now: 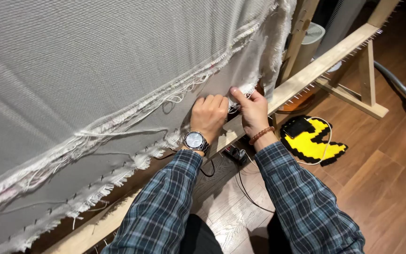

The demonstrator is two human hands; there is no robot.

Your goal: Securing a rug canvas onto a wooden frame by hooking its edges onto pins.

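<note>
Pressing the frayed lower edge of the grey cloth (95, 70) onto the nail row of the wooden frame bar (320, 63), as far as can be judged: fixing of the cloth edge along the bar, at about the middle of its visible length. Left hand (208, 115) curled into a loose fist, knuckles against the cloth just above the bar, wristwatch (196, 140) facing up; whether fingers pinch any cloth under them, cannot tell. Right hand (252, 110) just beside, touching the left one, thumb stretched out and pushing on the white fringe (132, 162), other fingers folded behind the edge, so partly closed on the cloth edge itself; bead bracelet (262, 135) on this wrist.

Cloth hanging in front of the frame, filling the upper left of the view. Long axis of the worked edge running with the bar, from lower left rising to upper right. To the left, fringe already caught on the nails; to the right, bare nails sticking out from the bar.

Next move probably calling for a firm pull downward to keep tension, then pressing the following piece of edge over the free nails, careful with fingertips near the points.

On the wooden floor (381, 183) below: a yellow and black pixel-shaped rug piece (313, 146), dark cables (245, 188).
</note>
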